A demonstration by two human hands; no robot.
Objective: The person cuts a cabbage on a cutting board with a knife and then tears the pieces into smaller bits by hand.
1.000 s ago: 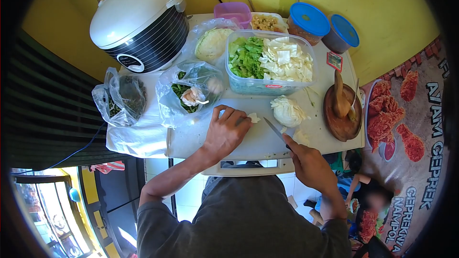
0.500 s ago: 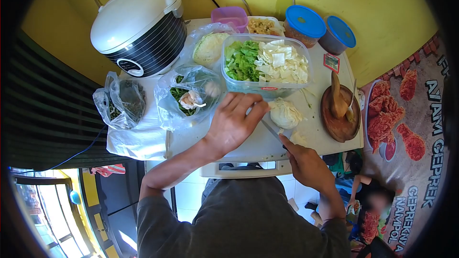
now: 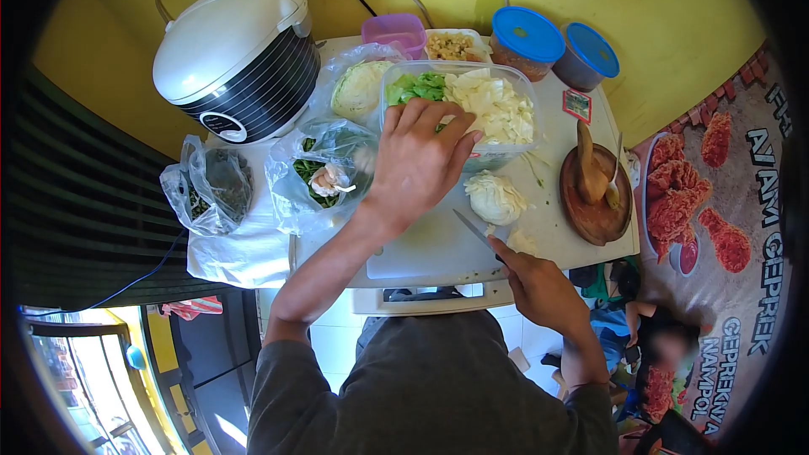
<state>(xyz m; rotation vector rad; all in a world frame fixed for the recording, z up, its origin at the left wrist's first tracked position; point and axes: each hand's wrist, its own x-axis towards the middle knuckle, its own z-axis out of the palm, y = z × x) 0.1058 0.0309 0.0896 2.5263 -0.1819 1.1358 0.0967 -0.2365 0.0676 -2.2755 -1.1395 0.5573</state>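
Note:
My left hand is over the front left of a clear plastic container, its bent fingers apart and partly hiding the chopped lettuce. I see nothing held in it. Chopped pale cabbage fills the container's right side. My right hand grips a knife by its dark handle, the blade pointing up and left above the white cutting board. Just beyond the blade sits a partly cut cabbage, with a loose pale piece beside it.
At the left are a rice cooker and plastic bags of greens, one with garlic on top. A wooden mortar with pestle stands right. Blue-lidded tubs line the back. Another person is below right.
My left hand has moved up and away from the board to the container, its fingers parting. The knife stays in my right hand, nearly still. The view has shifted slightly.

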